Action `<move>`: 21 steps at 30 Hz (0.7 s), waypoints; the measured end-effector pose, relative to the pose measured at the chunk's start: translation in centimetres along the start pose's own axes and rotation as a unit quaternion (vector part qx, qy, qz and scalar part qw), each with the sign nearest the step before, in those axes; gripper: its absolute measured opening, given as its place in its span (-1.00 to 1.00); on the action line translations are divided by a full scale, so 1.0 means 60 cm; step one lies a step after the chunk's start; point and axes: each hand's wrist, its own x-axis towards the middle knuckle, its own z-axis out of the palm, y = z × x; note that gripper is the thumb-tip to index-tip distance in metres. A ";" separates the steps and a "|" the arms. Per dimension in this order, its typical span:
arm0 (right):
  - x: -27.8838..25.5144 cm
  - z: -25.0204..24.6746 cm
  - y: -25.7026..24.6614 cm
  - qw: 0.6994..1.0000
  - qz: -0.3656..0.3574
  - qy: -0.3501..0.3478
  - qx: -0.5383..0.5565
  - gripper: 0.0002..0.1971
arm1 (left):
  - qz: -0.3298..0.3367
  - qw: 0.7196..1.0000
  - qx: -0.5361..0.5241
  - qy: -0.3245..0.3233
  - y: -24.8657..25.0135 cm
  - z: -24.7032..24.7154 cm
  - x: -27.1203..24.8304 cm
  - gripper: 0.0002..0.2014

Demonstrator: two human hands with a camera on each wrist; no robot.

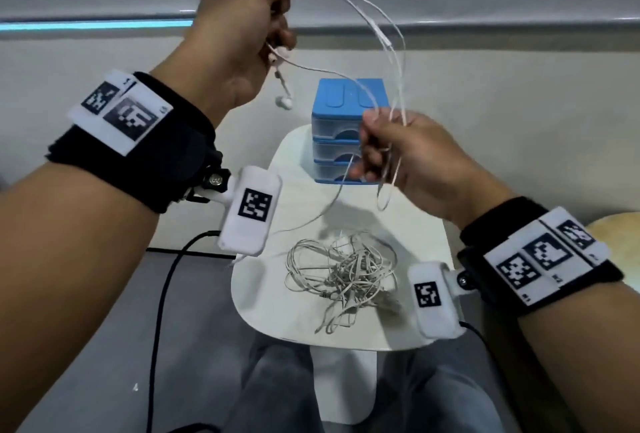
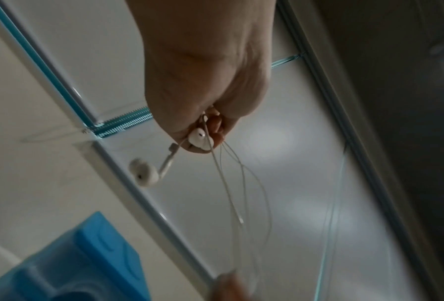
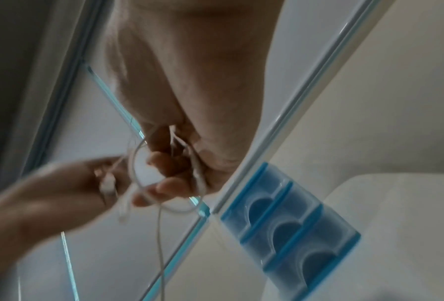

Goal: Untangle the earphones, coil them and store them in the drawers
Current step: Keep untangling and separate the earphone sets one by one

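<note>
A white earphone set (image 1: 384, 41) is stretched in loops between both hands above the table. My left hand (image 1: 249, 17) is raised high and grips the cable's upper end; one earbud (image 1: 284, 102) dangles below it, and another earbud (image 2: 197, 137) sits against its fingers. My right hand (image 1: 398, 148) is lower, in front of the blue drawer unit (image 1: 348, 100), fingers curled round several strands (image 3: 138, 179). A loose end hangs down from it towards the table. A tangled pile of white earphones (image 1: 341, 276) lies on the white table (image 1: 263, 280).
The blue drawer unit (image 3: 290, 230) has three stacked translucent drawers, all closed, at the table's far end. A black cable (image 1: 162, 294) runs down at the left of the table. My knees (image 1: 277, 391) are under the near edge. A wall stands close behind.
</note>
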 end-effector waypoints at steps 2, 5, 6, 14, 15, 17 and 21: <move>0.006 -0.017 -0.016 0.998 -0.047 0.035 0.023 -0.71 | -0.033 0.999 0.009 0.016 -0.025 -0.010 0.001 -0.81; 0.021 -0.028 -0.007 0.993 -0.069 0.083 -0.054 -0.74 | -0.119 0.993 0.019 -0.003 -0.077 -0.013 -0.007 -0.83; 0.028 -0.032 0.005 0.989 -0.063 0.101 -0.090 -0.76 | -0.142 0.989 0.034 -0.019 -0.097 -0.013 -0.012 -0.82; 0.074 -0.076 0.127 0.937 0.087 0.073 -0.330 -0.91 | -0.273 0.913 0.253 -0.165 -0.228 -0.021 -0.036 -0.72; 0.078 -0.076 0.131 0.926 0.096 0.047 -0.362 -0.88 | -0.281 0.906 0.267 -0.172 -0.237 -0.022 -0.036 -0.70; 0.087 -0.074 0.131 0.905 0.104 0.004 -0.412 -0.80 | -0.295 0.897 0.279 -0.175 -0.252 -0.024 -0.031 -0.69; 0.099 -0.075 0.131 0.891 0.115 -0.001 -0.440 -0.80 | -0.306 0.897 0.275 -0.160 -0.274 -0.023 -0.017 -0.65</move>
